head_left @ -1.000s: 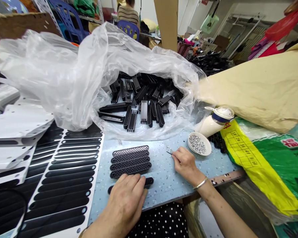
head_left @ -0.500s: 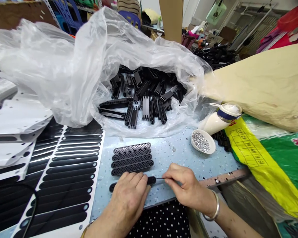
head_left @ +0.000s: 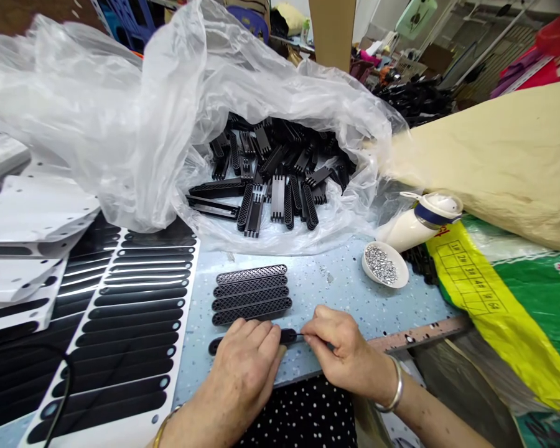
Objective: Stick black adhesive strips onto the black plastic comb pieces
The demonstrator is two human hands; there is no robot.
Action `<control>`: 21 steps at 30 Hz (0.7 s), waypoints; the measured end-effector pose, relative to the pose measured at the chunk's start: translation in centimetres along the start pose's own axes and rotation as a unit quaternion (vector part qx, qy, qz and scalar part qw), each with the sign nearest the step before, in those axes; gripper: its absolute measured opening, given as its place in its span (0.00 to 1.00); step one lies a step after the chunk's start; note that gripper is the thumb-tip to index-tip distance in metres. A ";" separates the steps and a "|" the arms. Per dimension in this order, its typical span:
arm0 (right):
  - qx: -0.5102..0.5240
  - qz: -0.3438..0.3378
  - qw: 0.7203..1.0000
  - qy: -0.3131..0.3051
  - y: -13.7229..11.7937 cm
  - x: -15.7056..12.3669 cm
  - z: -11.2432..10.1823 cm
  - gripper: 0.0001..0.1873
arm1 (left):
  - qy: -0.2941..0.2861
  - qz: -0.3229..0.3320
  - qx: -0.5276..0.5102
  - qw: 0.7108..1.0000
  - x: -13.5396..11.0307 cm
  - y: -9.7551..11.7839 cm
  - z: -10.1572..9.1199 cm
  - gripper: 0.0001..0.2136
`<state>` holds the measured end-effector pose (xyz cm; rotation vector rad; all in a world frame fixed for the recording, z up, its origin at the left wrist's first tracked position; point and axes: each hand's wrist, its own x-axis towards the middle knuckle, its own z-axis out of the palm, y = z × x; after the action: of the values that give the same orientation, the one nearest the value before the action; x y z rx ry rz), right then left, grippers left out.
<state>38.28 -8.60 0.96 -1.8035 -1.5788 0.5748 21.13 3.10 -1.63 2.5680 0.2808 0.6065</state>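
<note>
Just left of the right hand (head_left: 345,356), which pinched a thin pick (head_left: 302,336), the black strip (head_left: 289,336) lay crosswise, pinned under the left hand (head_left: 246,370).

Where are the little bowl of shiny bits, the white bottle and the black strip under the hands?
bowl (head_left: 368,272), head view, white outer wall.
white bottle (head_left: 401,231), head view, its body.
black strip (head_left: 289,336), head view, uncovered right end.
</note>
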 end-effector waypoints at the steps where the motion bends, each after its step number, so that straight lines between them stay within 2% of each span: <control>1: 0.004 -0.001 1.000 0.001 0.0 0.0 0.1 0.13 | 0.004 0.002 0.000 1.000 0.0 0.0 -0.1 0.08; 4: 0.043 0.010 0.999 0.000 0.3 0.2 0.2 0.13 | 0.005 0.000 -0.006 1.000 0.1 0.1 -0.2 0.09; 9: 0.156 0.078 0.984 -0.028 0.8 1.0 0.3 0.11 | 0.029 0.013 -0.014 0.999 0.1 -0.1 0.0 0.10; 12: 0.172 0.078 0.982 -0.026 0.6 1.0 0.3 0.11 | 0.032 0.012 -0.037 0.999 0.1 -0.2 0.2 0.10; 15: 0.150 0.088 0.985 -0.007 0.9 0.4 -0.1 0.10 | 0.044 0.008 -0.043 0.998 0.2 -0.3 0.3 0.09; 18: 0.117 0.124 0.985 0.038 2.7 -0.3 -0.8 0.11 | 0.047 0.007 -0.042 0.998 0.3 -0.4 0.4 0.09; 21: -0.054 0.088 0.984 0.143 5.4 -0.5 -1.8 0.15 | 0.049 0.009 -0.037 0.998 0.3 -0.5 0.3 0.09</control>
<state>43.15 -9.73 -1.75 -2.0199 -1.2867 0.2950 21.48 3.48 -2.05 2.4767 0.2619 0.7364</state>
